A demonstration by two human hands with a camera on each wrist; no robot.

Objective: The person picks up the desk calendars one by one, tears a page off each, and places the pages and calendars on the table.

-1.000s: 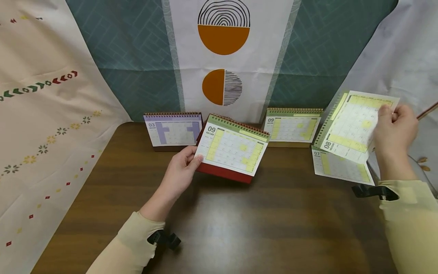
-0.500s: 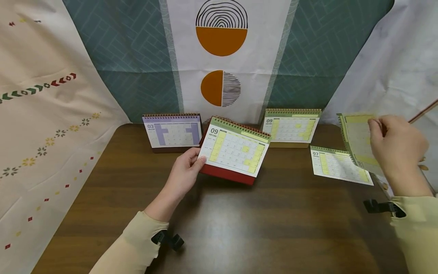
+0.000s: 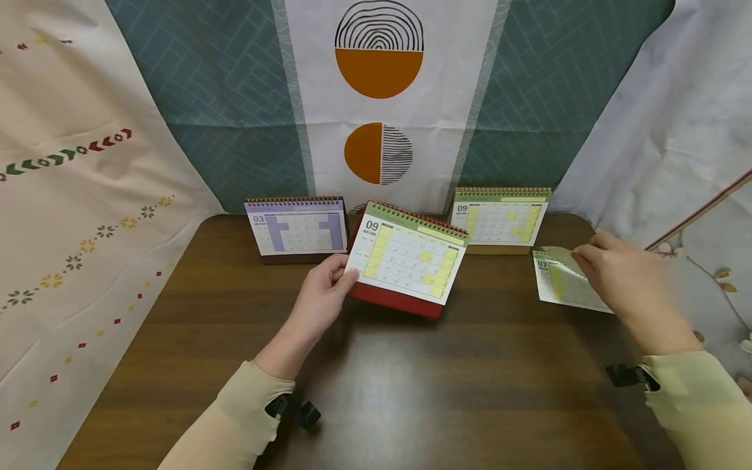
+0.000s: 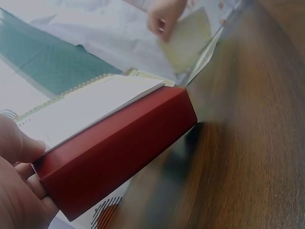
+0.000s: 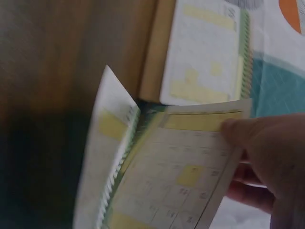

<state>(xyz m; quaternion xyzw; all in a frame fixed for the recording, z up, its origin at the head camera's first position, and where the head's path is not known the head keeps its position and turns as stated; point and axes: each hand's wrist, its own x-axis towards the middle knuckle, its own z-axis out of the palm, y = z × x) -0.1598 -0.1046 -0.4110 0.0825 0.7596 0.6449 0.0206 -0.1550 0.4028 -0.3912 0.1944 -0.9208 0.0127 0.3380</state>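
In the head view my left hand (image 3: 320, 294) grips the lower left corner of a desk calendar (image 3: 405, 258) with a red stand. The calendar is tilted and shows 09 on a green and yellow page. My right hand (image 3: 628, 281) pinches the edge of a loose calendar page (image 5: 190, 162), blurred and seen nearly edge-on in the head view. This page hangs just over another torn page (image 3: 566, 294) marked 07, which lies at the table's right. In the left wrist view, the thumb lies on the front of the calendar, near its red base (image 4: 124, 148).
A purple desk calendar (image 3: 299, 228) marked 03 stands at the back left. Another green one (image 3: 496, 222) marked 09 stands at the back right. Patterned cloth (image 3: 235, 98) hangs behind the brown wooden table (image 3: 364, 391).
My right hand has swung the loose page round and brought it down and left over the 07 page. The left hand and its calendar have shifted slightly right.
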